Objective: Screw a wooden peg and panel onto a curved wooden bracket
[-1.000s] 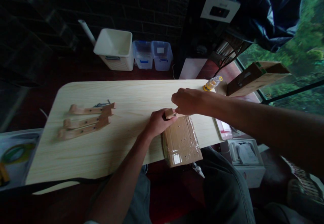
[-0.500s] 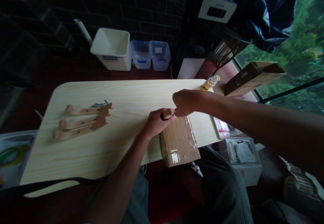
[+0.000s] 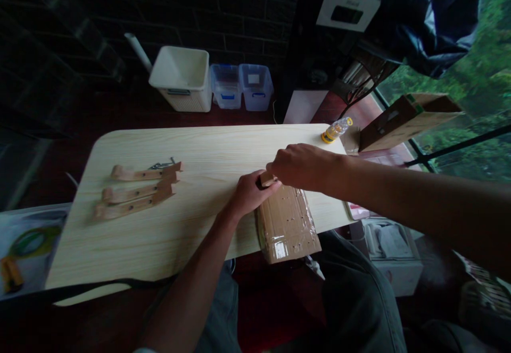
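Note:
My left hand (image 3: 249, 192) is closed around a small wooden piece (image 3: 267, 179), keeping it against the far end of a tape-wrapped cardboard box (image 3: 288, 225). My right hand (image 3: 293, 164) is a closed fist right over that piece, knuckles up. Whatever its fingers grip is hidden from view. Small dark holes dot the box's top, and its near end juts past the table edge. On the left of the table lie three long wooden parts (image 3: 138, 198) with dark spots along them, beside some small metal tools (image 3: 162, 165).
A clear bottle with yellow ends (image 3: 336, 130) lies at the table's (image 3: 215, 148) far right corner. Behind the table stand a white basket (image 3: 183, 71) and two clear plastic bins (image 3: 255, 89). An open cardboard carton (image 3: 399, 121) is by the window.
My right fist has turned and shifted left over the wooden piece, covering more of it. My left hand keeps its hold. The whole view has shifted slightly.

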Motion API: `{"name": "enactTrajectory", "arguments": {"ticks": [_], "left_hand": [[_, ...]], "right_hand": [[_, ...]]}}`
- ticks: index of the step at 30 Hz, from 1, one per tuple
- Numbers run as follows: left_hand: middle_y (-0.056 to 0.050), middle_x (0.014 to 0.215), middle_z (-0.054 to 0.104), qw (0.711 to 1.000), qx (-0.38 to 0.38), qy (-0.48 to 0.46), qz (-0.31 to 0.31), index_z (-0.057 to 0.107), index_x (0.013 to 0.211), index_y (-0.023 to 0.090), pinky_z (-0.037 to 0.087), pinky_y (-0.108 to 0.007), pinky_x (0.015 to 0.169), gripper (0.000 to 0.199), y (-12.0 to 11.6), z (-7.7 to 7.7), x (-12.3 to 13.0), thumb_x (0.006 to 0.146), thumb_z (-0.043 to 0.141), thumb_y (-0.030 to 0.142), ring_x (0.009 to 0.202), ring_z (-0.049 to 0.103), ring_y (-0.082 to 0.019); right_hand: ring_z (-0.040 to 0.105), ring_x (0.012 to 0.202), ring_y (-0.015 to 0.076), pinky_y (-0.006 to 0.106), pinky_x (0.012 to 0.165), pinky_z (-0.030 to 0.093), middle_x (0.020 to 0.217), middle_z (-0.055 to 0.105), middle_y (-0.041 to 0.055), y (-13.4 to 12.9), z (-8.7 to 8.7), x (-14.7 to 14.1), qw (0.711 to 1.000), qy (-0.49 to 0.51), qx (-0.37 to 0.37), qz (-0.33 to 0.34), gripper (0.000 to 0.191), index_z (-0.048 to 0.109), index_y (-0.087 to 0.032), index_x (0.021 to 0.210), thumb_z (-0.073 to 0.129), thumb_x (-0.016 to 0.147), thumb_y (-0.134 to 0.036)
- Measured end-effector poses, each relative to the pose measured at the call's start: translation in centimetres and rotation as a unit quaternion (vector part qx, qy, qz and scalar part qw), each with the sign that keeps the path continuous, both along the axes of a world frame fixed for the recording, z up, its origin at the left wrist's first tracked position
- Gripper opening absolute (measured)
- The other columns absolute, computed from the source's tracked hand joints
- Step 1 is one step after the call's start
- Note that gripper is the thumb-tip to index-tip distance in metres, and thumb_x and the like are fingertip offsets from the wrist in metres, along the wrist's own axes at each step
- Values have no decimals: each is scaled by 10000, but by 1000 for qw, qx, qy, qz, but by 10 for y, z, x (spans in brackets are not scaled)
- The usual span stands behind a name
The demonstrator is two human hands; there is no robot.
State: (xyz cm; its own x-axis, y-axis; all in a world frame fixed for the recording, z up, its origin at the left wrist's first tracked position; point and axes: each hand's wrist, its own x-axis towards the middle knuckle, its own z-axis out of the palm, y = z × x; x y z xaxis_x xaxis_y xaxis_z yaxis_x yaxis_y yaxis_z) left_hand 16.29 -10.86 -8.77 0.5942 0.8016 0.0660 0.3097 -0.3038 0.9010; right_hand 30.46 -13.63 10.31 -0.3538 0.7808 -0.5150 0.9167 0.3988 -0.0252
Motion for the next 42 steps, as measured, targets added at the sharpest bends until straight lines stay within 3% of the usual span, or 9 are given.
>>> {"name": "enactTrajectory", "arguments": {"ticks": [4,9,12,20,25,30,35,39,42], "left_hand": [[-43,813,773,1000,-12,-4,1,767,934,211,543,-325,742,225,0,1,0,841,734,413,816,710,-204],[-50,867,794,1000,-10,-6,-3,779,961,210,553,-328,783,230,-1,1,1,846,730,403,853,720,-200],[-51,918,806,1000,-7,-19,0,781,995,220,558,-331,797,236,-1,2,2,839,734,390,866,726,-198],[-41,806,775,1000,-2,-8,4,764,917,201,521,-309,706,224,-1,2,2,830,749,407,781,692,-191],[-41,808,773,1000,-2,-1,2,765,918,184,495,-301,682,236,-1,3,1,825,743,399,761,680,-182],[-53,822,780,1000,-14,-5,9,771,911,181,501,-301,704,237,-2,3,1,829,748,402,790,688,-188],[-40,811,777,1000,-6,-14,-1,777,902,188,497,-287,706,195,0,1,2,824,734,361,795,690,-181],[-42,809,772,1000,-19,-20,1,778,904,181,490,-282,707,204,0,3,2,825,733,363,785,689,-176],[-49,809,772,1000,-18,-12,0,776,912,176,487,-286,692,226,-1,5,2,828,744,383,781,685,-181]], "right_hand": [[725,954,261,358,767,524,1035,752,147,3,-9,6,999,-31,24,-27,238,756,-138,1163,650,950,-146],[749,919,322,367,675,526,1057,756,261,4,-13,7,992,-29,19,-121,325,743,-45,1184,646,967,-266],[751,858,287,345,674,522,1017,763,245,3,-10,8,990,-28,19,-139,318,744,-44,1164,686,933,-256],[731,916,233,344,791,502,1025,763,146,-1,8,1,999,-40,31,-10,251,749,-140,1159,641,935,-104],[733,910,237,368,805,498,1007,769,151,-5,2,7,996,-55,47,57,257,750,-142,1176,563,1000,-123],[734,871,243,372,765,518,1032,767,176,-3,-10,9,998,-34,41,-25,275,739,-126,1221,604,987,-181],[743,934,298,364,697,524,1071,754,255,1,-9,-1,992,-43,18,-119,313,740,-40,1194,655,944,-208],[736,930,264,331,698,516,1049,762,217,2,0,-1,992,-46,-6,-115,323,736,-61,1197,692,899,-176],[727,930,240,328,741,510,1024,765,169,0,6,1,997,-47,-5,-53,347,724,-105,1233,681,890,-132]]}}
